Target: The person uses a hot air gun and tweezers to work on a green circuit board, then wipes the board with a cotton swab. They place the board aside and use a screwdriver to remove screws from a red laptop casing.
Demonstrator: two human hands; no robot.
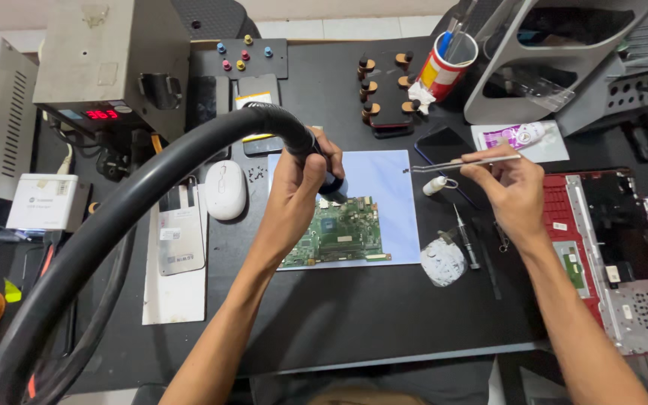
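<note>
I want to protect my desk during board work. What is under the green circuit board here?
The green circuit board lies on a pale blue rectangular mat, which rests on the black desk. The left hand, gripping the black hose handpiece, covers the board's top-left corner.

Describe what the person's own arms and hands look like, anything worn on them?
Both arms are bare from the bottom edge of the picture up to the hands: no sleeves show, and no gloves. The left hand and right hand carry no visible rings, and neither wrist shows a watch, strap or band. No markings are visible on either forearm.
</note>
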